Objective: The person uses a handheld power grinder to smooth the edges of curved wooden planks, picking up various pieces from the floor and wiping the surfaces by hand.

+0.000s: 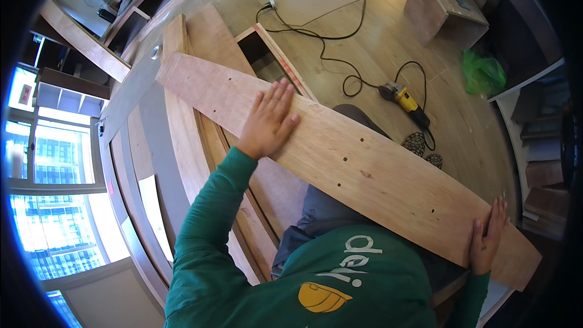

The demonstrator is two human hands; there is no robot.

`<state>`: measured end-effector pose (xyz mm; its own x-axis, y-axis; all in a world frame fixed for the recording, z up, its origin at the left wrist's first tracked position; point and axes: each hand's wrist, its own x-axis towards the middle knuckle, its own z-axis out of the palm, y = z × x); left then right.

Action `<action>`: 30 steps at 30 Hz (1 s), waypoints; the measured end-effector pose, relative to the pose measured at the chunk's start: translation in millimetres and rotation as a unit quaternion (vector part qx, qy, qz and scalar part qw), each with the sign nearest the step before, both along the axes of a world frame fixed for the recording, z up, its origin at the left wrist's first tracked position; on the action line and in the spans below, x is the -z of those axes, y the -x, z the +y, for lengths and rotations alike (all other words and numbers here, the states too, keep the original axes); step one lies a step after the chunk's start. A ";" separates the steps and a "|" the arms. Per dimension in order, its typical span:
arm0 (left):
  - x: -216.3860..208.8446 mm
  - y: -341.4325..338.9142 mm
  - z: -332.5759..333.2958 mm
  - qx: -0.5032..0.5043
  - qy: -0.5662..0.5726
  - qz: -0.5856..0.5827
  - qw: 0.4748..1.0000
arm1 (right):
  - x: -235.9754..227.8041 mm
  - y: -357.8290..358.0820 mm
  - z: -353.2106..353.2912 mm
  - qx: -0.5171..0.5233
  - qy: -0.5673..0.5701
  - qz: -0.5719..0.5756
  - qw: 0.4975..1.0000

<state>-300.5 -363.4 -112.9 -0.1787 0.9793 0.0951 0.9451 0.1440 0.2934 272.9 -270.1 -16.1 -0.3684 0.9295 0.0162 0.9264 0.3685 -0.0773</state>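
A long plywood board (358,146) with several small dark holes lies slantwise across my lap, its far left end over other boards. My left hand (267,118) rests flat on the left part of the board, fingers stretched toward its far edge and thumb apart. Near the right end, my right hand (487,237) lies on the board with fingers extended past the far edge. Both hands touch the board without wrapping round it.
Stacked long boards (188,140) lie at my left. Beyond the board, a yellow and black angle grinder (404,100) sits on the wood floor with its black cable (325,54) looping away. A wooden box (446,12), a green plastic bag (483,73) and shelving (537,146) stand to the right.
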 end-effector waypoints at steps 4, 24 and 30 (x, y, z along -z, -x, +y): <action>13.4 51.6 1.4 -0.051 -0.009 -0.031 0.998 | 2.0 0.4 -0.2 0.004 -0.005 -0.007 1.000; 57.0 223.4 -28.8 -0.343 0.057 0.004 0.937 | 5.0 -2.2 -2.9 0.008 -0.015 -0.013 1.000; 58.3 208.5 -38.0 -0.343 0.057 0.017 0.937 | 9.2 -4.5 -2.4 0.008 -0.026 -0.020 0.999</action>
<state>-509.0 -401.4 -171.2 -0.7691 0.6390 0.0139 0.6270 0.7501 0.2104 277.4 -272.5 -25.3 -0.3547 0.9337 0.0496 0.9342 0.3560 -0.0210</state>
